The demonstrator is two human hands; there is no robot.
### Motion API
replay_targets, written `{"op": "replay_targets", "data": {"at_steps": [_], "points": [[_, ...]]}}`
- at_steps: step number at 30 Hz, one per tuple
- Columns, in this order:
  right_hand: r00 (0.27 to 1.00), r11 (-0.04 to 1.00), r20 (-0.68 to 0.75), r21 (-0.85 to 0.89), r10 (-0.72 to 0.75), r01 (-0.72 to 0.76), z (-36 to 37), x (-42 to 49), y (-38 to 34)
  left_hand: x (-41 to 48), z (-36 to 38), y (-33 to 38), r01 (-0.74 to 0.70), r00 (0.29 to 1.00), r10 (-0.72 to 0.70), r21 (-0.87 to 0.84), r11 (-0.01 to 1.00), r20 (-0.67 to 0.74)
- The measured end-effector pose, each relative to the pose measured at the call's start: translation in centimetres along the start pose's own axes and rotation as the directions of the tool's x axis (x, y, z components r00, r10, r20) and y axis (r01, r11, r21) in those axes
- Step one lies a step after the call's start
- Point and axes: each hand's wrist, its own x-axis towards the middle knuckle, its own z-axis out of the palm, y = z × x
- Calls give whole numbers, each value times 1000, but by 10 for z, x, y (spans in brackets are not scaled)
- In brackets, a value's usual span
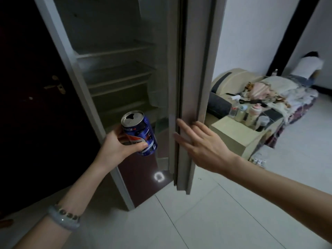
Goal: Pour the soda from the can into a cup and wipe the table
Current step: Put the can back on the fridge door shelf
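A blue soda can (142,133) with an opened top is held upright, slightly tilted, in my left hand (116,144), whose fingers and thumb curl round its lower half. It hangs in front of the open fridge (115,69), whose shelves look bare. My right hand (195,139) lies flat with straight fingers against the edge of the fridge door (192,87). No cup or cloth shows that I can pick out.
A dark door with a brass handle (55,86) is at the left. To the right stands a low beige table (233,130) with bottles, then a sofa piled with clothes (269,90). A person (309,69) bends over at the far right. Pale floor tiles lie below.
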Motion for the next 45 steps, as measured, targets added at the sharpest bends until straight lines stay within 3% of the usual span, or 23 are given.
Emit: {"op": "replay_targets", "data": {"at_steps": [7,14,18,23,30,45], "points": [[930,941,192,67,314,-331,7,-71,35,-10,66,16,-43,997,43,5,999,69],[766,776,348,146,541,-614,26,-105,73,3,123,24,-56,988,60,-33,998,143],[680,675,363,164,636,-719,43,-112,100,21,153,25,-62,980,70,-53,997,184],[581,575,420,156,697,-803,71,-122,141,56,183,26,-70,973,84,-76,995,215],[503,504,454,129,736,-854,108,-137,202,119,232,32,-114,969,123,-55,992,213],[444,369,514,247,734,-896,191,-143,317,244,318,33,-156,959,146,23,987,244]]}}
